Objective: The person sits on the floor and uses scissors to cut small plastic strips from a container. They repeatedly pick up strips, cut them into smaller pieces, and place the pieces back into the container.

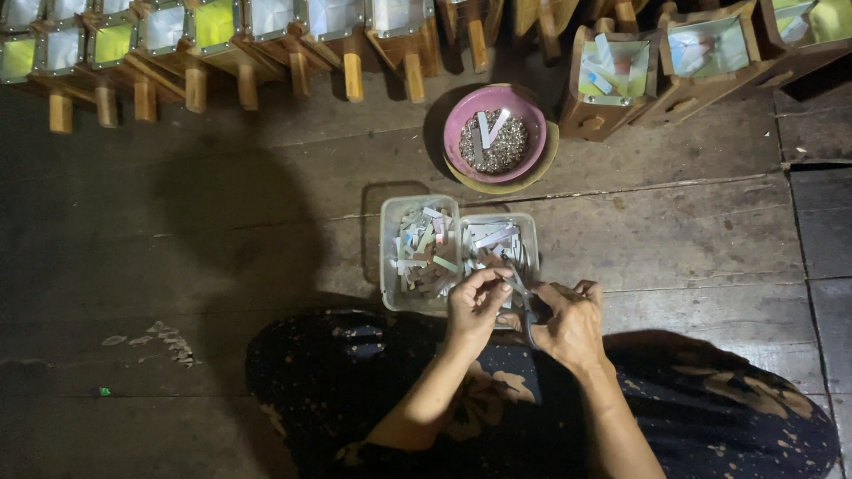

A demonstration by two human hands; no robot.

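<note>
Sitting on a wooden plank floor (222,204), the person works over two clear plastic trays. The left hand (475,306) pinches a small paper strip (497,273) between thumb and fingertips, above the near edge of the right tray (529,232). The right hand (572,321) is closed around the handles of a pair of scissors (524,302), blades pointing at the strip. The left tray (389,257) touches the right one and is heaped with pastel paper strips. Beyond them stands a pink bowl (461,120) of small grey bits. Along the floor's far edge lies a row of wooden-handled frames (195,53).
</note>
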